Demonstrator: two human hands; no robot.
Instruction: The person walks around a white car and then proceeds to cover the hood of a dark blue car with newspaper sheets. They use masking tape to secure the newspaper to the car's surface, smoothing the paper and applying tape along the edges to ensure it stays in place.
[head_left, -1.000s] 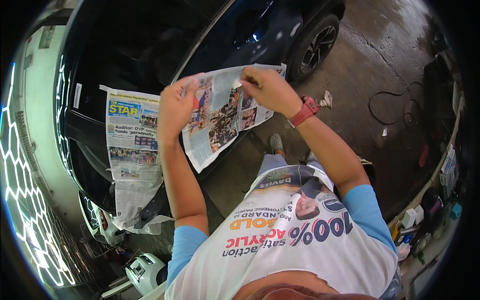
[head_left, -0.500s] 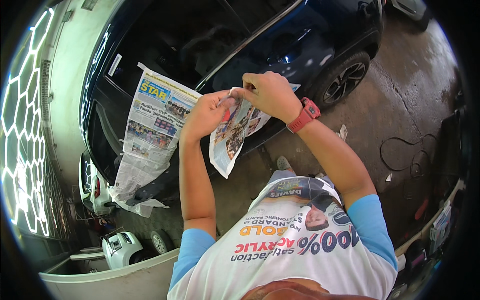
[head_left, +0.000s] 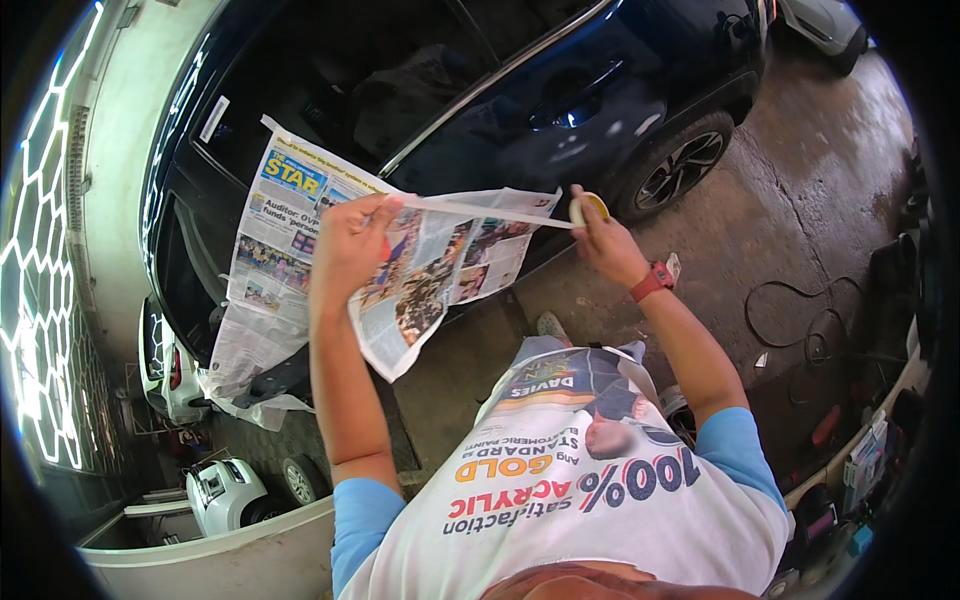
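My right hand [head_left: 608,248], with a red watch on its wrist, grips a roll of masking tape [head_left: 592,208]. From the roll a pale strip of tape [head_left: 490,210] runs taut to my left hand [head_left: 350,245], whose fingers pinch its other end. Below the strip hangs a printed newspaper sheet [head_left: 440,275], its upper edge along the tape. Another newspaper sheet [head_left: 270,240] covers part of the dark blue car [head_left: 520,110] to the left, partly hidden behind my left hand.
The car's rear wheel [head_left: 685,172] stands at the right. A dark cable [head_left: 800,290] curls across the concrete floor. White vehicles [head_left: 228,497] are at the lower left, and hexagonal lights [head_left: 40,270] line the left wall. A cluttered shelf [head_left: 865,460] runs along the right.
My hands were close together and have moved apart, the right hand rightward and the left hand leftward. Tape now stretches between them, and the hanging newspaper sheet is spread wider.
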